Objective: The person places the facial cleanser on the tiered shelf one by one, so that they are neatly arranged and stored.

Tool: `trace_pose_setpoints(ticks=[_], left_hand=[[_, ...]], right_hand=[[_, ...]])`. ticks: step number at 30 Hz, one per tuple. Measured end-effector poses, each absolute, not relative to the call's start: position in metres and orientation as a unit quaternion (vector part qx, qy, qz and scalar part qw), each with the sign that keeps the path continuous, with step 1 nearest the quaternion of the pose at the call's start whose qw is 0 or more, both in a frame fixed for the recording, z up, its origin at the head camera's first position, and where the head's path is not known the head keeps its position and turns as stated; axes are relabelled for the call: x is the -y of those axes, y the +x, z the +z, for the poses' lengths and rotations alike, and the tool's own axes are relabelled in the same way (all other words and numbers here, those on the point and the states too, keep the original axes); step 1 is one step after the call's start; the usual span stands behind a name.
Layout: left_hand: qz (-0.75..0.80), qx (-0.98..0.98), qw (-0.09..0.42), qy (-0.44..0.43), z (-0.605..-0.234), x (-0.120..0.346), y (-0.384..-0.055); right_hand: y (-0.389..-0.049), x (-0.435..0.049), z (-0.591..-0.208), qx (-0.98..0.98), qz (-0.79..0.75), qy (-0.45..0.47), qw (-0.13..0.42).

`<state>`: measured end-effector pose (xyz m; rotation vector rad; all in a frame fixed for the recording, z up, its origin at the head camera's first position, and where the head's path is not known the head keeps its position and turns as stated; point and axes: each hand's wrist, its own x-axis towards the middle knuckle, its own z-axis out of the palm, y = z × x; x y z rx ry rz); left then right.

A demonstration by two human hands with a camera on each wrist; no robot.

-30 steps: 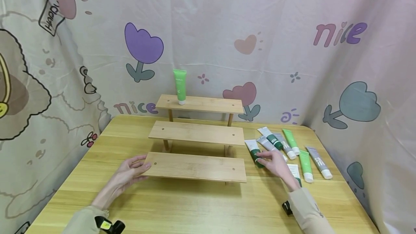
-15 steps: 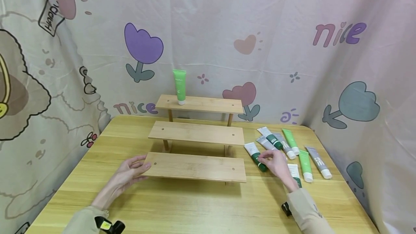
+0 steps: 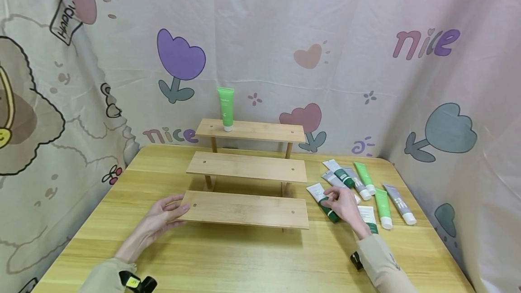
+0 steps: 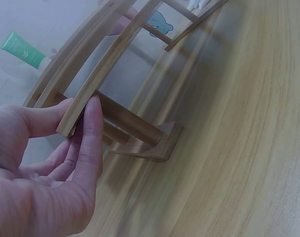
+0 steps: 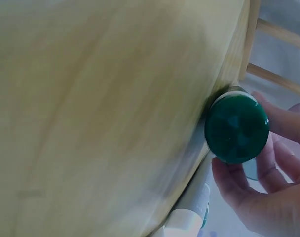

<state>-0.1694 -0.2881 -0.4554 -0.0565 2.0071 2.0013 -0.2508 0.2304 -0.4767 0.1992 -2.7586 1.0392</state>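
A three-step wooden display shelf (image 3: 244,209) stands on the table. My left hand (image 3: 163,214) pinches the left end of its lowest step, thumb above and fingers below in the left wrist view. On its top step a bright green squeeze tube (image 3: 226,107) stands upright on its white cap. To the right of the shelf, my right hand (image 3: 343,205) holds a white and dark green squeeze tube (image 3: 329,213), which slants with its cap towards me. The right wrist view shows its round green cap (image 5: 237,129) between thumb and fingers, close over the table.
Around my right hand lie several more tubes: a grey one (image 3: 400,204) at the far right, green ones (image 3: 382,208) beside it, and a white and dark green one (image 3: 368,216) near my wrist. A patterned curtain (image 3: 252,49) hangs behind the wooden table (image 3: 228,261).
The white and dark green tube has shifted towards me and slightly right with my right hand, turning a little more aslant. My left hand has stayed on the shelf.
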Motion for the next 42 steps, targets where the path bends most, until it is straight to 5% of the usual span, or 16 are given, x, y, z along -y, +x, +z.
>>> trace_pose_setpoints(ticks=[20, 42], left_hand=[[0.703, -0.695, 0.152, -0.011, -0.4560, 0.2879, -0.1696], [0.707, -0.691, 0.152, -0.021, -0.4551, 0.2869, -0.1698]], right_hand=[[-0.2530, -0.2357, -0.4754, 0.924, 0.378, 0.035, -0.037], [-0.2557, -0.2332, -0.4742, 0.917, 0.398, 0.006, -0.037]])
